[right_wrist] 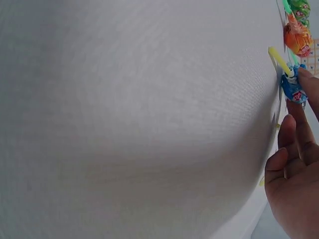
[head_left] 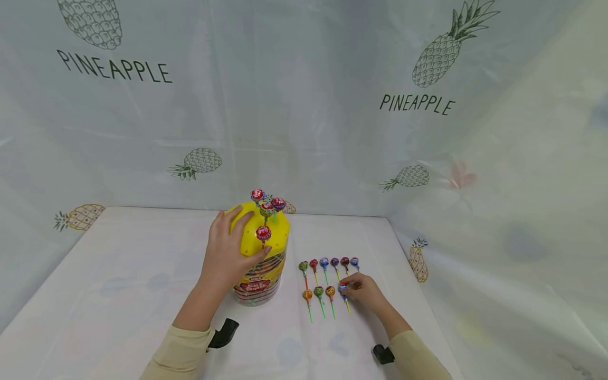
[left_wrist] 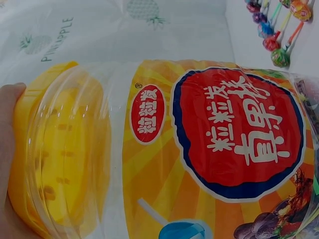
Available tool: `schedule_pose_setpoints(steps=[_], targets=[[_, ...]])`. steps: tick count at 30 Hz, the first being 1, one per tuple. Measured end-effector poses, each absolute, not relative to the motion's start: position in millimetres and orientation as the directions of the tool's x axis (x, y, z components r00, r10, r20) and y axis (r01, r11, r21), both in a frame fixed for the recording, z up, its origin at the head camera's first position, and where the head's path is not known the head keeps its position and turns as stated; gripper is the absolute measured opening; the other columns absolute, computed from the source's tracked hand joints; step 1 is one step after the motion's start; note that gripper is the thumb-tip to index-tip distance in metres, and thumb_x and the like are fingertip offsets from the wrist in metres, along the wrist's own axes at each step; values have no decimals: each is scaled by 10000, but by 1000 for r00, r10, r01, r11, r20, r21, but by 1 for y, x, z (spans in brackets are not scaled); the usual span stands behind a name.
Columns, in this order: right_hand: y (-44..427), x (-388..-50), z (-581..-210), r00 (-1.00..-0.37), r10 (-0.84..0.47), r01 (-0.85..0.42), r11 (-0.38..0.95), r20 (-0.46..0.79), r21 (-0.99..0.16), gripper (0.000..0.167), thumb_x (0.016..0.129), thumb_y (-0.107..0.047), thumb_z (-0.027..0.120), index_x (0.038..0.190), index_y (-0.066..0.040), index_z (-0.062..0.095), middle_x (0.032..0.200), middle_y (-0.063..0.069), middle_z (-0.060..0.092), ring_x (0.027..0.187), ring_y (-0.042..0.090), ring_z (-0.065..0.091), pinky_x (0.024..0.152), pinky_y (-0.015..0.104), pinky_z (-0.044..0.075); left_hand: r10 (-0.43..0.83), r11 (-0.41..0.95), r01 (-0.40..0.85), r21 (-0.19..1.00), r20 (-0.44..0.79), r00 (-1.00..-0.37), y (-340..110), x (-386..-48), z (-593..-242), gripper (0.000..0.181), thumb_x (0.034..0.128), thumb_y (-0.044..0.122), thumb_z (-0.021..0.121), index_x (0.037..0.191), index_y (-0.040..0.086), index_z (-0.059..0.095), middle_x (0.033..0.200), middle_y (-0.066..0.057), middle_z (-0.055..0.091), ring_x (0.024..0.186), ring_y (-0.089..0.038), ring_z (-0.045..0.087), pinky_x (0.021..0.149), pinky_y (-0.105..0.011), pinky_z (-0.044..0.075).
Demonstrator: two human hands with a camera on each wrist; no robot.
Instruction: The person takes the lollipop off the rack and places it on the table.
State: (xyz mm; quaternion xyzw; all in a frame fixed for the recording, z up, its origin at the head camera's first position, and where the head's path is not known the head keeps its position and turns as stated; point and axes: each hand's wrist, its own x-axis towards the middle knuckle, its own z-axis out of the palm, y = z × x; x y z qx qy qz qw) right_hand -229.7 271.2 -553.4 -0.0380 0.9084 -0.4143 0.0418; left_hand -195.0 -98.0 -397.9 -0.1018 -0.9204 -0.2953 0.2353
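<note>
Blue-wrapped lollipop [right_wrist: 291, 90], near right on the bench [head_left: 133, 253], is pinched by the right hand [head_left: 366, 293] in a narrow grip; the yellow jar lid [head_left: 279, 228], left, is clasped by the left hand [head_left: 229, 250]. Neighbouring lollipops [head_left: 330, 291] could be knocked askew by a sideways lift.

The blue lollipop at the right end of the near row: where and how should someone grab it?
Pinch the round head of the blue lollipop, probably from the right: it is thicker than the stick, and an orange lollipop lies on its left. The right hand pinches it there.
</note>
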Motion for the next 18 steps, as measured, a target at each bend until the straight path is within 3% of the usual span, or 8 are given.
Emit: schedule_pose_setpoints(steps=[18], targets=[[268,-229,-549,-995,-83,-11,667,-59,-745,206,782,-6,783,963,-101,755,862,-21,605,725,171,481,562,268,416,47,804,324,498,490,-870,-98,-195,-398,789,779,494,751,1408,125,450,1503,-129,305,1405,-454,150,1061,-674,257]])
